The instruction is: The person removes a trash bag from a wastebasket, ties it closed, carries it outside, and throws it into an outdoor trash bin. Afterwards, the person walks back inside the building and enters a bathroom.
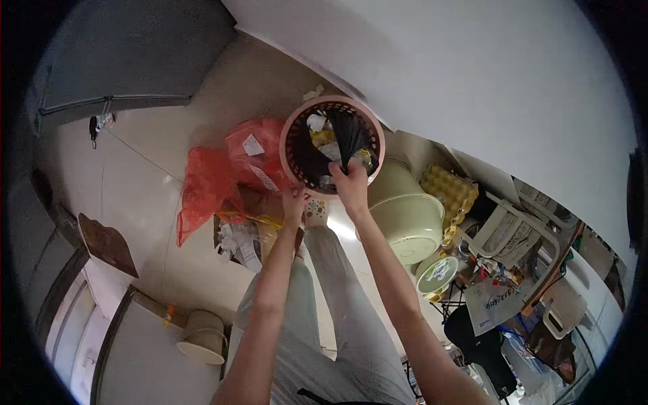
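Note:
A pink plastic waste basket [335, 99] with a perforated wall stands on the floor ahead of me, lined with a black plastic bag [347, 131]. Crumpled white and yellow rubbish [324, 140] lies inside the bag. My right hand [351, 185] is closed around gathered black plastic at the basket's near right side. At the near left rim, the fingers of my left hand [294, 202] are bent against the basket's edge; some fingertips are hidden. Red plastic bags [209, 182] with white labels touch the basket's left side.
A box of crumpled white material [237, 241] sits by my legs. To the right are a large pale green tub [405, 226], egg trays [451, 192], a folding chair [513, 229] and clutter. A beige bucket [202, 336] is at lower left; a white wall [472, 74] borders the right.

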A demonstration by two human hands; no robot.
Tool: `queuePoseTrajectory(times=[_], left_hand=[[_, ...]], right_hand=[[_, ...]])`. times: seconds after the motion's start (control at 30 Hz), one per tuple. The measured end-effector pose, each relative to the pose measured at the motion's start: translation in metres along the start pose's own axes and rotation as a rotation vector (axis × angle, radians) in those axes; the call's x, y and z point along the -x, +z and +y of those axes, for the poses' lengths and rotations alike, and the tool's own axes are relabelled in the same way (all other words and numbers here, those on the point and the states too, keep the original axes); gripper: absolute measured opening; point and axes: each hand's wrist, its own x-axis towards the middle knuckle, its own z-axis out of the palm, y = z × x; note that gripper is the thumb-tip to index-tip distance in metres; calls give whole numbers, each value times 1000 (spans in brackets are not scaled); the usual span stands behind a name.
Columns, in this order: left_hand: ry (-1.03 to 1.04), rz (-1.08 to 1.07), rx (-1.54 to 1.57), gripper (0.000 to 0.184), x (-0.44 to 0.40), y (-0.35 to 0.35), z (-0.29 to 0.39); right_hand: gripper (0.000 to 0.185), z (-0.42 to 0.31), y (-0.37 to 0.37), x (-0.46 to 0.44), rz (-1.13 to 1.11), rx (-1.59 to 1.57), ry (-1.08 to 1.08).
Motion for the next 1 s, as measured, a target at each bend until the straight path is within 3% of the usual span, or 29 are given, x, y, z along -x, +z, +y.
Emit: queuePoseTrajectory(times=[0.1, 0.17, 0.23, 0.3, 0.33, 0.37, 0.43, 0.53, 0.7, 0.8, 0.93, 1.0], left_hand=[[-30, -22, -157, 25, -19, -11, -9], [254, -146, -589, 26, -41, -30, -18], [398, -208, -805, 27, -47, -23, -3], [86, 151, 673, 34, -37, 4, 41], [88, 152, 674, 34, -48, 4, 45], [558, 356, -194, 35, -60, 4, 50], [966, 519, -1102, 37, -71, 12, 69], [263, -54, -1410, 37, -67, 31, 119], [205, -61, -1162, 36, -58, 39, 133], [417, 20, -1183, 31, -65, 30, 118], [555, 45, -1074, 26, -74, 14, 100], [508, 52, -1057, 28, -68, 10, 98]], right_hand=[[29, -7, -4, -5, 5, 12, 56], [26, -5, -7, -9, 8, 17, 81], [26, 12, -7, -14, 7, 98, 58], [26, 16, -6, -15, 4, 137, 47], [25, 15, -7, -14, -8, 101, 59], [25, 14, -8, -13, -21, 66, 69], [25, 16, -10, -11, -35, 32, 77], [25, 24, -16, -8, -93, -2, 88], [26, 19, -29, -4, -128, 102, 75], [31, 7, -35, -4, -11, 64, -8], [30, -4, -40, 0, -103, 115, -97], [29, 4, -41, -3, -108, 148, -133]])
